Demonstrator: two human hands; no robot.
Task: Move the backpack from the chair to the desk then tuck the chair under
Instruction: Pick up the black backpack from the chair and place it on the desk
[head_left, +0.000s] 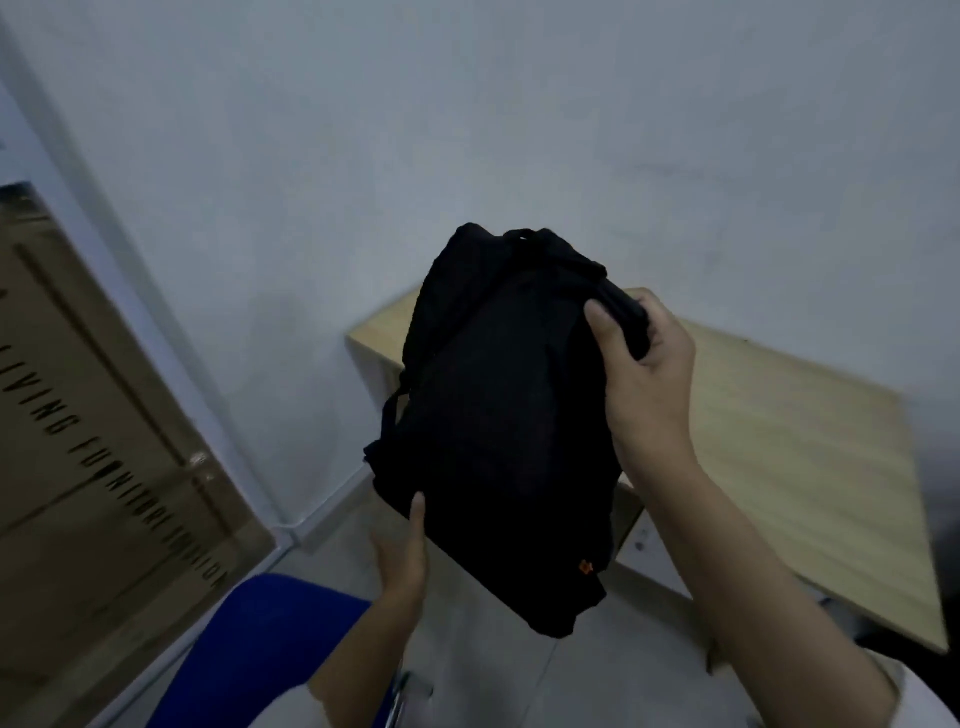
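Note:
A black backpack (498, 415) hangs in the air in the middle of the view, in front of the light wooden desk (810, 467). My right hand (644, 384) grips its upper right side, fingers wrapped over the fabric. My left hand (405, 556) holds its lower left edge from below, thumb on the bag. The blue seat of the chair (260, 644) shows at the lower left, below the backpack, with nothing on the visible part. A small orange tag sits near the bag's bottom corner.
A large brown cardboard box (93, 447) with black lettering leans at the left. A pale wall (467, 130) runs behind the desk. Grey floor (597, 686) lies between chair and desk.

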